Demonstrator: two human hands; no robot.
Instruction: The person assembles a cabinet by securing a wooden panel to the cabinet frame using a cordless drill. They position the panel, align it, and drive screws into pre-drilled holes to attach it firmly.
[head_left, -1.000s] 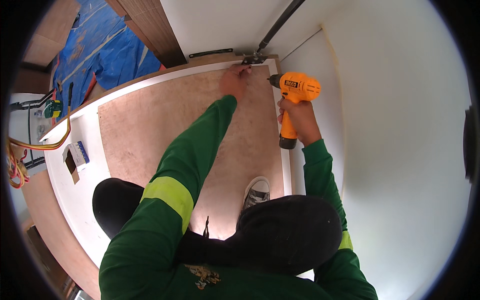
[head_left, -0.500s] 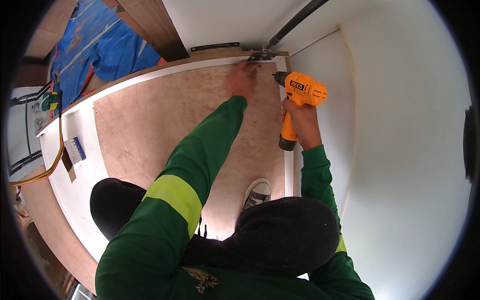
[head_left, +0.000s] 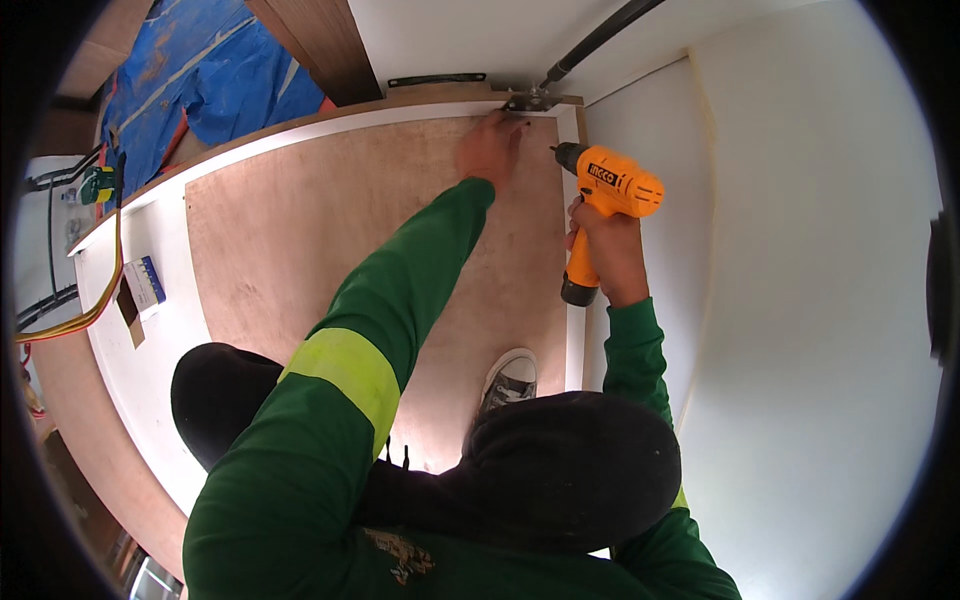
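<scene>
My right hand [head_left: 612, 245] is wrapped round the grip of an orange cordless drill [head_left: 618, 182]. Its dark chuck points left and a little upward, just right of the board's edge, touching nothing. My left hand [head_left: 488, 150] reaches to the far edge, fingers bunched against a dark metal bracket [head_left: 530, 102]. Blur hides what those fingers pinch; a small dark spot shows beside the fingertips. From the bracket a black strut [head_left: 600, 42] slants up to the right.
A brown wooden panel [head_left: 330, 220] with a white border lies under my arms, my shoe [head_left: 510, 378] on it. White walls [head_left: 810, 250] stand at right. At left are a small box [head_left: 146, 283], coloured wires [head_left: 112, 290] and a blue tarp [head_left: 225, 95].
The view has shifted slightly. My left hand stays at the bracket, and my right hand keeps hold of the drill in nearly the same place.
</scene>
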